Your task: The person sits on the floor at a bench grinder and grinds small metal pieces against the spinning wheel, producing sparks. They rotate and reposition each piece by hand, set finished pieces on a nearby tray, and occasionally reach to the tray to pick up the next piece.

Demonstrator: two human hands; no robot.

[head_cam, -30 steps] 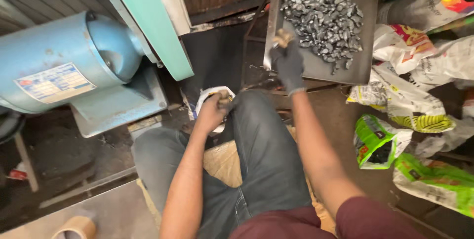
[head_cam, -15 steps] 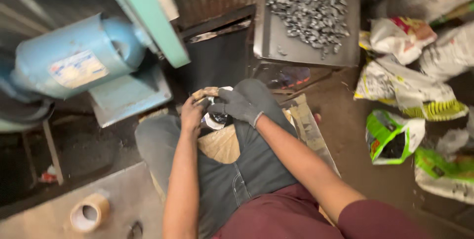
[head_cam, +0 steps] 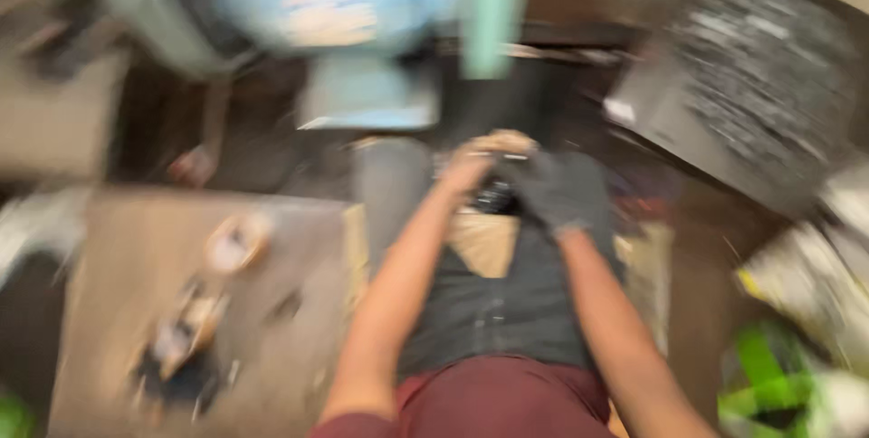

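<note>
Above the lap, near the middle of a heavily blurred head view, I see both hands meeting over the knees. My left hand (head_cam: 471,166) is bare, and its grip looks curled around a small pale object (head_cam: 503,142), though the blur keeps me from telling how firmly the fingers close or what the object is. My right hand (head_cam: 557,192) wears a dark glove; its grip sits just beside the left one, touching or nearly touching a small dark thing (head_cam: 496,195) between the two hands. I cannot tell whether the gloved grip is closed on it or only resting against it.

Below the hands, dark grey trousers (head_cam: 493,302) cover the legs, and a tan wedge-shaped piece (head_cam: 484,241) lies on the lap just under the grips. A maroon shirt (head_cam: 493,397) fills the bottom edge.

Up and to the left of the grips sits a light blue machine housing (head_cam: 326,13), with a green upright bar (head_cam: 489,8) beside it. Up and to the right, well apart from the hands, a dark tray (head_cam: 638,99) holds a heap of small grey metal pieces (head_cam: 760,85). Left of and below the hands, a low brown desk (head_cam: 109,248) carries a roll of tape (head_cam: 233,241) and some blurred small items. Far right, crumpled white and green bags (head_cam: 797,375) lie on the floor.
</note>
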